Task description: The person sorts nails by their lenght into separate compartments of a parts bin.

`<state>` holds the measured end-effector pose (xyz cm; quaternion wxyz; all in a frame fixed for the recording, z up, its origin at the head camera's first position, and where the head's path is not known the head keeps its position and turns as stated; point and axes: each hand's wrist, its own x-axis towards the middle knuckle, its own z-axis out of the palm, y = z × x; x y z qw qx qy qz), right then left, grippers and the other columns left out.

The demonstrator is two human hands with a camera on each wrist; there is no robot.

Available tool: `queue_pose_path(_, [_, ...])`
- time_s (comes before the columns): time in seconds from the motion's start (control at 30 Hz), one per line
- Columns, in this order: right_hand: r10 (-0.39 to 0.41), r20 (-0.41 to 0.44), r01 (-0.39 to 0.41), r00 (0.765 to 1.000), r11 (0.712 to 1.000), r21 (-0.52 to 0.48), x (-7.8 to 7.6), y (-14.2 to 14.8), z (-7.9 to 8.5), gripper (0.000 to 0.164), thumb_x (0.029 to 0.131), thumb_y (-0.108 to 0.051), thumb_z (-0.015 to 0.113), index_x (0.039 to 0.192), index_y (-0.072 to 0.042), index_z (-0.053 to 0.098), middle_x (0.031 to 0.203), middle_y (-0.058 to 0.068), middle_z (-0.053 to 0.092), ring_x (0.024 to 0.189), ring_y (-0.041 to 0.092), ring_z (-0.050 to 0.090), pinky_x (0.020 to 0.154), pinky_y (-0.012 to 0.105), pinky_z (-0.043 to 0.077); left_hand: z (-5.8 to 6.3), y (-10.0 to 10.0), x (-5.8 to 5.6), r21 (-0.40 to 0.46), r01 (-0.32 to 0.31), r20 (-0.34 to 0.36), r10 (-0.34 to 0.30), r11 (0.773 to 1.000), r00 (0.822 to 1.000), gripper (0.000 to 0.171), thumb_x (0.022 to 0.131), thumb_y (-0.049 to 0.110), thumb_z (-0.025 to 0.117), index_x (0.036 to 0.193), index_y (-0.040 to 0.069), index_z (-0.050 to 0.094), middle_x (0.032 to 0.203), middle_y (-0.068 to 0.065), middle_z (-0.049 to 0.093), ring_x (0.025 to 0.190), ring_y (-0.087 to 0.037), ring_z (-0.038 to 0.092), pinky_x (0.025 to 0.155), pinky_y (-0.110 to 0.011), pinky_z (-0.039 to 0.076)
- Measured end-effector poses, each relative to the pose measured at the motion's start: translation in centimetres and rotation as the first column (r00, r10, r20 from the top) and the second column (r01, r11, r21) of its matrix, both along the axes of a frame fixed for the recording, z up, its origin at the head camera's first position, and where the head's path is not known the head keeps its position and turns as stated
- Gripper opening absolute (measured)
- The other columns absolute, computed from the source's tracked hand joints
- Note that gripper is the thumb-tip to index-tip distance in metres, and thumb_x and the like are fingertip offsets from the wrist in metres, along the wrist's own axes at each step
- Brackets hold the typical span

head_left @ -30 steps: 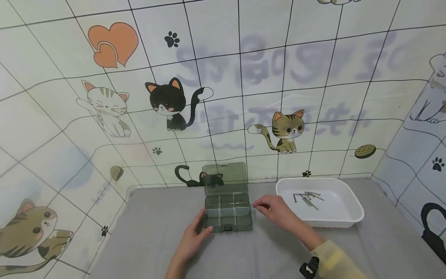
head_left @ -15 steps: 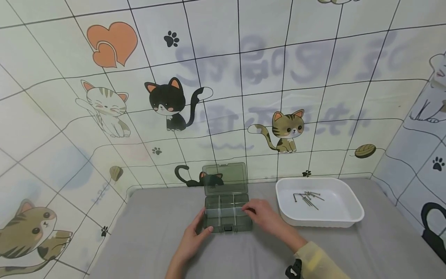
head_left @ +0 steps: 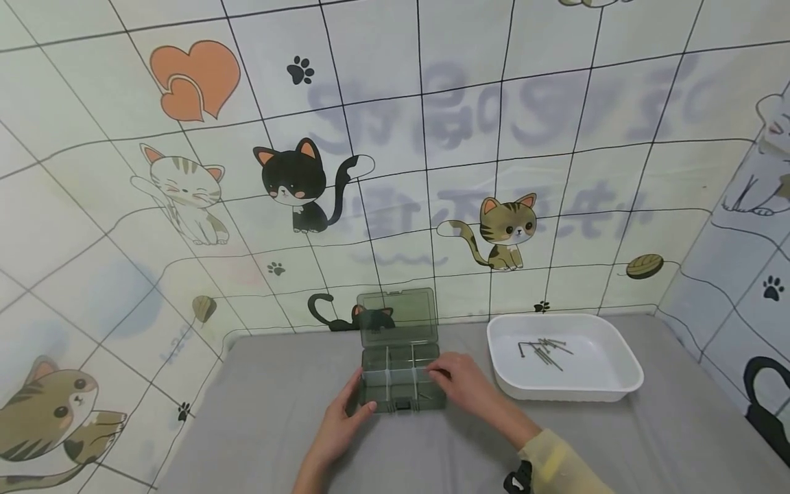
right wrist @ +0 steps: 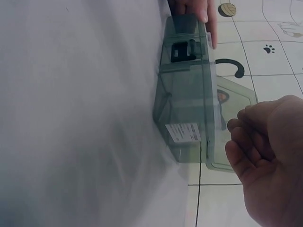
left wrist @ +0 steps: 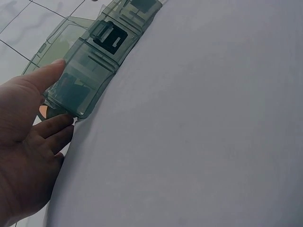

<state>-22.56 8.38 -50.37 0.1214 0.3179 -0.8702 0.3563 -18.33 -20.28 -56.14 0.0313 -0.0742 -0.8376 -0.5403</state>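
- A hinged box of clear smoky-green plastic point(head_left: 401, 390), with compartments inside, stood on the grey cloth point(head_left: 265, 405) near the back wall.
- Its transparent lid point(head_left: 412, 312) was up, leaning back; the small black latch point(left wrist: 111, 38) was on the front, and a white printed label point(right wrist: 183, 132) was on the right end.
- The left hand point(head_left: 336, 427) held the box by its front left corner, thumb at the front, fingers along the left side.
- The right hand point(head_left: 467, 385) was over the box's right side, apart from the left, fingers curled in and thumb tip close to the index fingertip.
- A thin, short piece point(head_left: 424, 396) lay in the front right compartment, too small to identify.
- The shallow white plastic tray point(head_left: 595, 374) stood to the right, with slim metal fasteners point(head_left: 545, 358) lying loosely grouped inside.
- A pale yellow sleeve point(head_left: 558, 468) and a black wristband point(head_left: 518, 478) showed on the right arm.
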Motion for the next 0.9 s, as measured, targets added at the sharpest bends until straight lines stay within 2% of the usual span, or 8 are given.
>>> queue_pose_path(0.27, [0.004,0.13,-0.001,0.992,1.0,-0.024,0.0,2.0,0.7,0.011,0.097,-0.004,0.069,0.103,0.0,0.078,0.096,0.004,0.073,0.082,0.01,0.064,0.068,0.027,0.054,0.0,0.1,-0.1,0.004,0.002,0.027,-0.002,1.0,1.0,0.071,0.097,0.025,0.074,0.158,0.012,0.04,0.156,-0.023,0.044,0.147,-0.038,0.036,0.119,-0.056,0.026])
queue_pose_path(0.4, [-0.011,0.158,0.017,0.987,0.999,-0.033,0.2,3.4,1.3,0.012,0.098,-0.007,0.069,0.104,-0.003,0.079,0.095,0.0,0.073,0.079,0.005,0.062,0.066,0.025,0.054,0.0,0.1,0.0,0.009,0.001,0.039,-0.001,1.0,0.999,0.072,0.097,0.024,0.073,0.159,0.012,0.039,0.156,-0.024,0.043,0.147,-0.04,0.036,0.118,-0.058,0.026])
queue_pose_path(0.53, [-0.084,0.149,0.092,0.985,0.994,-0.051,0.1,5.3,1.9,0.011,0.097,-0.007,0.07,0.103,-0.007,0.079,0.093,-0.005,0.072,0.078,0.004,0.061,0.065,0.025,0.053,-0.1,0.2,0.0,0.007,0.003,0.034,-0.003,1.0,0.999,0.072,0.097,0.023,0.074,0.159,0.011,0.039,0.155,-0.023,0.044,0.146,-0.039,0.036,0.118,-0.058,0.026])
queue_pose_path(0.7, [-0.217,0.144,0.23,0.966,0.97,-0.082,-0.2,8.0,2.5,0.012,0.097,-0.007,0.071,0.104,-0.01,0.08,0.097,-0.004,0.074,0.088,0.015,0.069,0.074,0.032,0.057,0.0,0.1,0.0,0.005,0.004,0.019,-0.004,1.0,1.0,0.071,0.097,0.022,0.073,0.158,0.01,0.04,0.155,-0.025,0.044,0.146,-0.041,0.036,0.118,-0.059,0.026])
queue_pose_path(0.9, [-0.27,0.15,0.283,0.951,0.956,-0.075,-0.4,11.0,2.5,0.012,0.097,-0.008,0.071,0.106,-0.007,0.079,0.101,0.001,0.076,0.091,0.021,0.07,0.076,0.034,0.057,0.1,0.1,0.0,0.008,0.002,0.031,-0.003,1.0,1.0,0.072,0.097,0.023,0.074,0.159,0.011,0.039,0.155,-0.024,0.043,0.147,-0.039,0.035,0.118,-0.058,0.026])
